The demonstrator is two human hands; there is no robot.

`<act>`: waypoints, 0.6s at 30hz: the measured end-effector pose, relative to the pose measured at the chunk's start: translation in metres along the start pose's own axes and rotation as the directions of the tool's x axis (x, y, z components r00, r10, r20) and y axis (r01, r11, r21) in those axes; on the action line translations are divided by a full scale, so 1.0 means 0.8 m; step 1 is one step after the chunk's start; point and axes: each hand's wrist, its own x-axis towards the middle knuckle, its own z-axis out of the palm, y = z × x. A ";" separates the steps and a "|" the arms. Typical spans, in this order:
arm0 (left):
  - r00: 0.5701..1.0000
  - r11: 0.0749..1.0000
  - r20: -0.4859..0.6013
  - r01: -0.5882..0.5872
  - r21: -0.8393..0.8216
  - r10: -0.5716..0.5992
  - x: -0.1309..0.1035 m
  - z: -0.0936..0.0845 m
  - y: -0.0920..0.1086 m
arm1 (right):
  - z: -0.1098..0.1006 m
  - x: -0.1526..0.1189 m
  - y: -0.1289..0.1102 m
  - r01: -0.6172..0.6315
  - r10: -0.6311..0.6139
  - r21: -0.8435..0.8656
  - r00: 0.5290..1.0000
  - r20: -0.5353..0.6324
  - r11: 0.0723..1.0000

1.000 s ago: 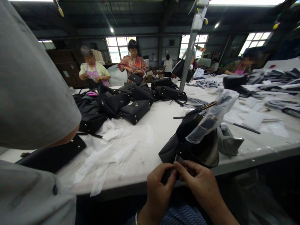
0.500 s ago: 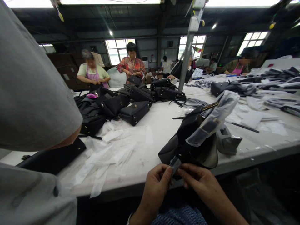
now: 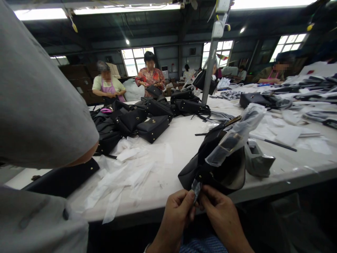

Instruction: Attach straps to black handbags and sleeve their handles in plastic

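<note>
A black handbag (image 3: pixel 191 171) lies tilted on the table edge in front of me, its mouth facing me. Clear plastic covers part of its strap and gold buckle. At its near lower corner, a small strip of clear plastic film (image 3: pixel 196 190) is wrapped round what looks like a dark strap end. My left hand (image 3: pixel 177 212) pinches this strip between thumb and fingers. From the other side, my right hand (image 3: pixel 219 212) closes its fingertips at the strip's edge; the fingers partly hide what lies between the hands.
A grey open holder (image 3: pixel 259 163) stands right of the bag. White film strips (image 3: pixel 118 179) lie to the left, before piled black bags (image 3: pixel 154 126). A metal post (image 3: pixel 210 70) rises behind. A co-worker's grey sleeve (image 3: pixel 44 98) is close on my left; others work across the table.
My right hand has turned more upright, drawing its fingers in against the strip. The plastic strip stands steeper between my hands. The whole view has shifted slightly.
</note>
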 end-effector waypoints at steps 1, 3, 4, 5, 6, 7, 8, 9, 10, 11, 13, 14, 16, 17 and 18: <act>1.000 1.000 -0.005 -0.004 -0.001 0.004 0.000 0.000 0.000 | 0.000 0.000 -0.001 0.002 -0.002 -0.003 1.000 -0.005 1.000; 1.000 1.000 0.008 0.005 0.006 -0.005 -0.001 0.001 0.000 | 0.000 0.001 -0.001 -0.010 0.010 -0.001 1.000 -0.001 1.000; 0.999 1.000 0.030 0.015 0.010 -0.016 -0.001 0.001 -0.001 | -0.001 0.003 0.000 -0.025 0.025 -0.001 1.000 0.007 1.000; 0.998 1.000 0.058 0.025 0.012 -0.026 -0.001 0.003 -0.002 | -0.001 0.004 0.001 -0.043 0.043 -0.008 0.999 0.015 0.999; 0.996 0.999 0.085 0.033 0.010 -0.034 -0.001 0.004 -0.005 | -0.002 0.006 0.002 -0.059 0.059 -0.024 0.998 0.022 0.998; 0.994 0.999 0.105 0.036 0.001 -0.036 0.000 0.005 -0.007 | -0.002 0.007 0.003 -0.073 0.074 -0.044 0.997 0.025 0.996; 0.993 0.999 0.110 0.033 -0.015 -0.031 0.000 0.007 -0.010 | -0.002 0.008 0.003 -0.083 0.085 -0.061 0.996 0.026 0.995; 0.994 0.999 0.103 0.028 -0.034 -0.024 0.001 0.008 -0.014 | -0.002 0.009 0.004 -0.090 0.092 -0.065 0.995 0.034 0.994; 0.996 0.998 0.091 0.021 -0.051 -0.016 0.003 0.008 -0.016 | -0.003 0.009 0.003 -0.097 0.100 -0.045 0.994 0.054 0.994; 0.997 0.998 0.082 0.019 -0.063 -0.013 0.004 0.008 -0.019 | -0.004 0.009 0.003 -0.111 0.110 0.002 0.990 0.089 0.994; 0.997 0.996 0.069 0.032 -0.084 -0.026 0.005 0.008 -0.021 | -0.009 0.007 0.001 -0.177 0.144 0.160 0.970 0.196 0.971; 0.997 0.994 0.068 0.049 -0.100 -0.043 0.005 0.007 -0.021 | -0.012 0.005 0.000 -0.235 0.165 0.252 0.949 0.270 0.939; 0.994 0.984 0.080 0.085 -0.155 -0.073 0.004 0.006 -0.018 | -0.018 0.003 -0.002 -0.370 0.185 0.420 0.890 0.418 0.829; 0.993 0.976 0.089 0.098 -0.193 -0.082 0.003 0.006 -0.017 | -0.021 0.002 -0.003 -0.429 0.178 0.488 0.859 0.479 0.760; 0.991 0.968 0.101 0.107 -0.226 -0.086 0.002 0.006 -0.015 | -0.022 0.003 -0.003 -0.480 0.166 0.543 0.834 0.527 0.689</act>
